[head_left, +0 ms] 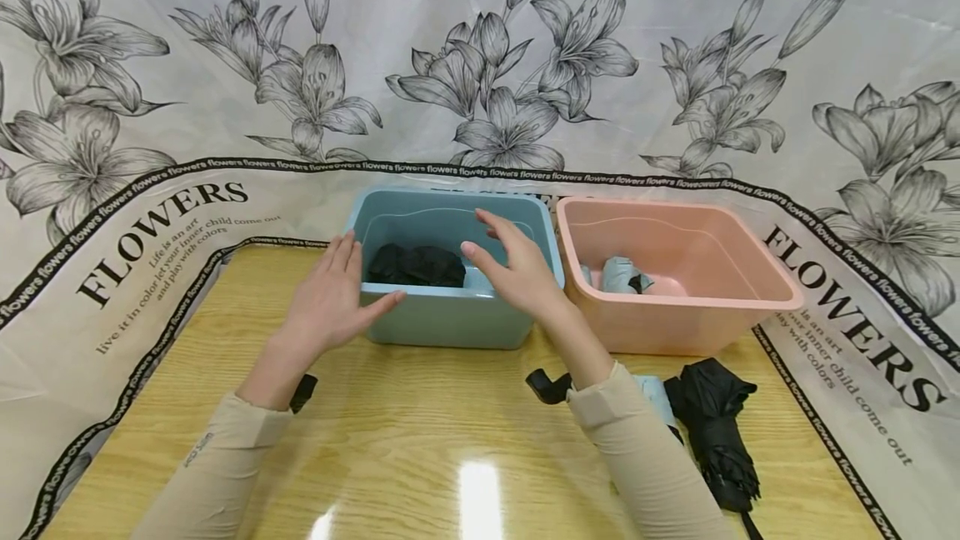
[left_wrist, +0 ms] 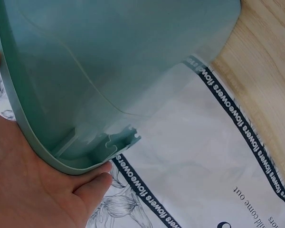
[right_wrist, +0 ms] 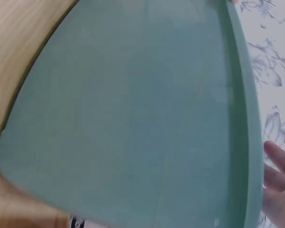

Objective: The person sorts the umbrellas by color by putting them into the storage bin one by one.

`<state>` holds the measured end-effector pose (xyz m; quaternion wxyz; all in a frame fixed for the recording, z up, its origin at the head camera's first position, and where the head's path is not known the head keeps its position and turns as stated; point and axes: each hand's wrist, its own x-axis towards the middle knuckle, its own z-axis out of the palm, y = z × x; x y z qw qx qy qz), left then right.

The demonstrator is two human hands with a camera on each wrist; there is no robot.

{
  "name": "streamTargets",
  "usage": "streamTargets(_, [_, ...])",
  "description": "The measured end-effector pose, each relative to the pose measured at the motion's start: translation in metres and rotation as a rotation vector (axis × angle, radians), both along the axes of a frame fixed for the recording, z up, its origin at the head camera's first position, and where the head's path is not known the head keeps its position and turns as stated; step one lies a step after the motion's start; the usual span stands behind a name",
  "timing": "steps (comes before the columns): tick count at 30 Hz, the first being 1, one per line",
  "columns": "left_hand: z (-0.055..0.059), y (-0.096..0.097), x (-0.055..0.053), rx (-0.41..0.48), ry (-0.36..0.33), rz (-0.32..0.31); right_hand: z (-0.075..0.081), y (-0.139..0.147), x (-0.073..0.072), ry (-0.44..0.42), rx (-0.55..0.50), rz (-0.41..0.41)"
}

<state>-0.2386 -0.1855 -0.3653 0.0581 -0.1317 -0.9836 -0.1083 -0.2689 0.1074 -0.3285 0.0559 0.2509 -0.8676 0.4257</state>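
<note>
A blue plastic bin [head_left: 450, 319] stands toward the back of the wooden table, with a bunched black cloth item [head_left: 420, 267] inside it. My left hand [head_left: 330, 290] is at the bin's left rim, fingers straight and thumb spread toward the front edge. In the left wrist view, its palm and fingers lie along the bin's rim [left_wrist: 31, 137]. Over the right front of the bin, my right hand [head_left: 517, 261] hovers with loosely spread fingers and holds nothing. The right wrist view has those fingers [right_wrist: 278, 159] just outside the rim.
A pink bin [head_left: 682, 327] stands right beside the blue one, with a small grey-blue folded item [head_left: 624, 275] inside. On the table at the right lies a folded black umbrella [head_left: 716, 432], next to a light blue item [head_left: 656, 397] partly behind my right sleeve. Flowered cloth surrounds the table.
</note>
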Motion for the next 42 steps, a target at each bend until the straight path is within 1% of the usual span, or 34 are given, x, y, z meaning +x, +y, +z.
streamTargets(4, [0.000, 0.000, 0.001, -0.009, 0.005, -0.002, -0.005, 0.018, 0.014, 0.102, -0.148, -0.013])
streamTargets(6, [0.000, 0.000, 0.001, -0.015, 0.005, -0.002, -0.007, 0.029, 0.021, 0.139, -0.197, -0.026])
streamTargets(10, [0.000, 0.000, 0.001, -0.018, 0.000, 0.000, -0.012, 0.052, 0.034, 0.172, -0.274, -0.060])
streamTargets(14, [0.000, 0.000, 0.001, -0.012, -0.003, -0.004, -0.017, 0.080, 0.046, 0.183, -0.307, -0.117])
streamTargets(19, [0.001, 0.001, 0.001, -0.004, -0.010, -0.012, -0.023, 0.113, 0.060, 0.237, -0.286, -0.185])
streamTargets(23, [0.002, 0.001, 0.001, -0.003, -0.010, -0.019, -0.029, 0.137, 0.072, 0.240, -0.294, -0.236])
streamTargets(27, [0.002, 0.001, 0.000, -0.005, -0.015, -0.019, -0.035, 0.158, 0.085, 0.202, -0.252, -0.276])
streamTargets(31, [0.002, 0.000, -0.001, -0.008, -0.017, -0.015, -0.040, 0.178, 0.095, 0.171, -0.169, -0.330])
streamTargets(34, [0.002, 0.001, -0.001, -0.005, -0.012, -0.016, -0.046, 0.191, 0.102, 0.153, -0.100, -0.351])
streamTargets(39, [0.003, 0.001, -0.001, -0.012, -0.013, -0.020, -0.059, 0.212, 0.118, 0.125, 0.045, -0.346])
streamTargets(42, [0.002, 0.001, 0.000, -0.021, -0.013, -0.020, -0.066, 0.221, 0.127, 0.077, 0.118, -0.337])
